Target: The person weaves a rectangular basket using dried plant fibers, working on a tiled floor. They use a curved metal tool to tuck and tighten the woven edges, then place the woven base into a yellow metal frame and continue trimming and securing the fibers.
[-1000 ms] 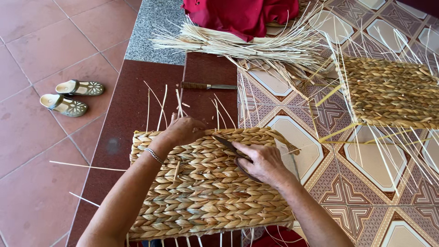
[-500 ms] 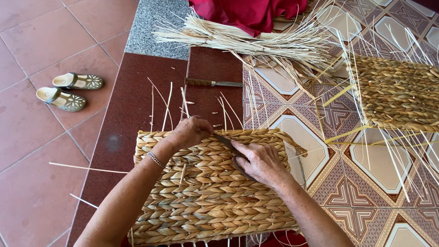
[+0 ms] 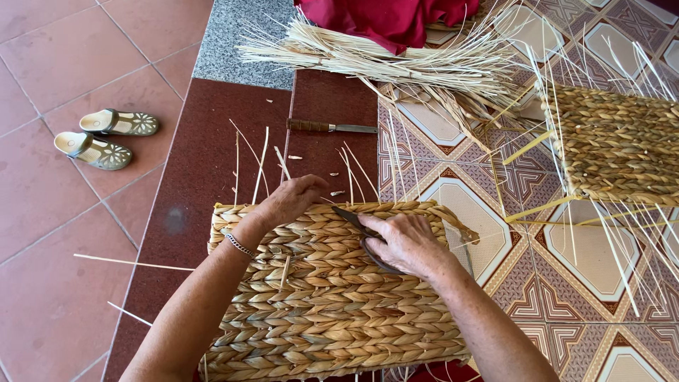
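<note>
Two hands on a woven basket

Right hand [image 3: 403,240] grips dark scissors [image 3: 364,237], fingers curled shut around the handles. Left hand [image 3: 293,200] presses, fingers bent, on the woven basket's [image 3: 318,318] far rim. Beneath lie red and patterned floor tiles [image 3: 453,205]; knife [image 3: 329,127], straw bundle [image 3: 396,60] and sandals [image 3: 106,138] lie beyond.

Rough braided straw mat [image 3: 332,304], dull metal scissors [image 3: 353,221], glossy patterned tiles [image 3: 608,247], matt red cloth [image 3: 396,18].

Terracotta tile floor [image 3: 49,233] on left, bright daylight. Dark red step [image 3: 205,163] with grey granite slab [image 3: 240,35] beyond. Patterned tiles [image 3: 580,297] on right. Pair of sandals [image 3: 106,138] on terracotta. Red cloth [image 3: 396,18] at top.
</note>
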